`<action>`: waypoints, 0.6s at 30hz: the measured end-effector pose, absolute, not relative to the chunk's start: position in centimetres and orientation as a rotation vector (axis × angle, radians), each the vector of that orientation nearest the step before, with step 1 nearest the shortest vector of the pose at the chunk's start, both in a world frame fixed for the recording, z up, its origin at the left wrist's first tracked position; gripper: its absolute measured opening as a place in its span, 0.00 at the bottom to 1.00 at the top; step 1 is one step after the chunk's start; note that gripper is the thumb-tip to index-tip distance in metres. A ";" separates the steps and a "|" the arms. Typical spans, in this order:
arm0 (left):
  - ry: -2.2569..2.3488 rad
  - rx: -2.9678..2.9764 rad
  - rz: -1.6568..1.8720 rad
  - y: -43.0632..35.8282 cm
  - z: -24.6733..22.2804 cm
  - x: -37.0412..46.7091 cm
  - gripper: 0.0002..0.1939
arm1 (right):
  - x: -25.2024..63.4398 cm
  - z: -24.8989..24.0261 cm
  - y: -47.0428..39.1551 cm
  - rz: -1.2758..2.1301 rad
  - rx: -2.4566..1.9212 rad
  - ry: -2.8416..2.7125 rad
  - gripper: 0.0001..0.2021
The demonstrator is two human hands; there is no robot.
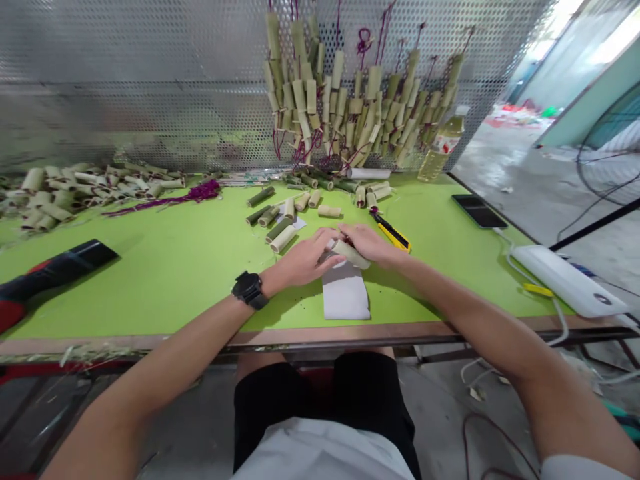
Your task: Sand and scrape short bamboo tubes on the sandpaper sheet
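A pale bamboo tube (pixel 351 254) lies between my hands, above the far end of a white paper strip (pixel 346 293). My left hand (pixel 313 257), with a black watch at its wrist, is closed at the tube's left end. From the right, my right hand (pixel 365 241) reaches over the tube's far side, its fingers bent and close to my left fingertips; what its fingertips grip is hidden. Loose bamboo tubes (pixel 283 239) lie just beyond my left hand. A yellow cutter knife (pixel 393 231) rests beyond my right hand.
Bamboo tubes (pixel 60 193) are heaped at the far left, beside purple cord (pixel 204 191). A black and red tool (pixel 65 270) lies left. Bamboo strings (pixel 373 113) hang behind. A bottle (pixel 441 148), phone (pixel 480 211) and white power strip (pixel 567 280) are right.
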State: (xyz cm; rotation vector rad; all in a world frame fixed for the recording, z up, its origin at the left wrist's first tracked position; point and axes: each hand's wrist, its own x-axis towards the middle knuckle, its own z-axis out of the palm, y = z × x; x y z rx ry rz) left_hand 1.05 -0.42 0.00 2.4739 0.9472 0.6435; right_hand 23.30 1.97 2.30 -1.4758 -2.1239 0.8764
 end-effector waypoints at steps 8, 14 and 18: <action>1.066 2.484 0.655 0.1 -0.5 1.0 0.21 | 22.4 3.2 1.1 0.297 -1.610 -2.357 0.33; 1.108 2.481 0.608 -0.1 -0.1 1.0 0.21 | 22.1 3.0 0.9 0.190 -1.649 -2.437 0.37; 1.056 2.506 0.575 -0.2 0.1 0.8 0.21 | 22.6 2.9 1.2 0.082 -1.667 -2.474 0.36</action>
